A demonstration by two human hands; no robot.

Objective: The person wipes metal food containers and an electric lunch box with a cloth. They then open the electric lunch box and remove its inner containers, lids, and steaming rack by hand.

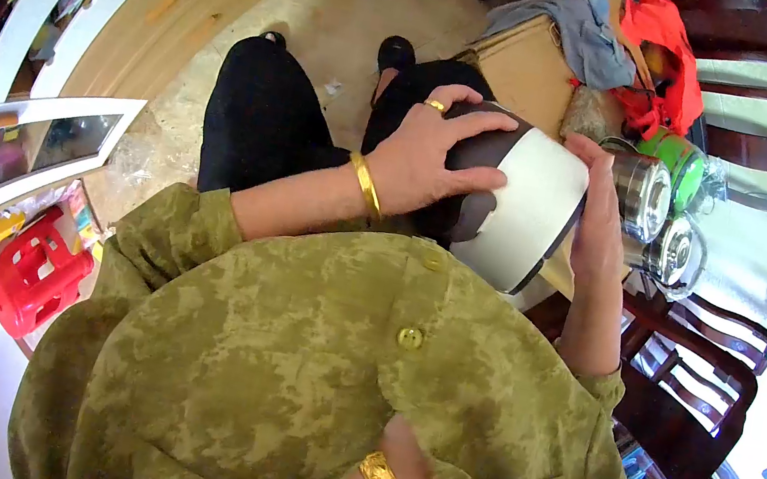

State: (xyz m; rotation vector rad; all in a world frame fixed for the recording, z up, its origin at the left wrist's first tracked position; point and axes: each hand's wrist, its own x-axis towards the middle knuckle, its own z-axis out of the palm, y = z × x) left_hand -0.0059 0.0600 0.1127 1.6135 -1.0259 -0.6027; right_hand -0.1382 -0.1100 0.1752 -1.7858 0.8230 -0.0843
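Observation:
A rounded drum-shaped object with a broad white band (522,212) and dark grey ends rests over my lap; its exact kind is not clear. My left hand (444,153) lies over its dark end, with fingers spread and the fingertips reaching the white band. A gold ring and a gold bangle (365,186) are on that hand and wrist. My right hand (599,210) presses along the opposite side, fingers long and partly hidden behind the object. Between them, the two hands hold it. Just beyond my right hand stand shiny steel containers (652,198).
Beyond the object is a cardboard box (523,70) with a grey-blue cloth (580,34) and a red bag (666,64). Something green (675,167) lies by the containers. Dark wooden chairs (754,149) line the right. A red plastic stool (38,273) and white-framed cabinet door (37,156) are left.

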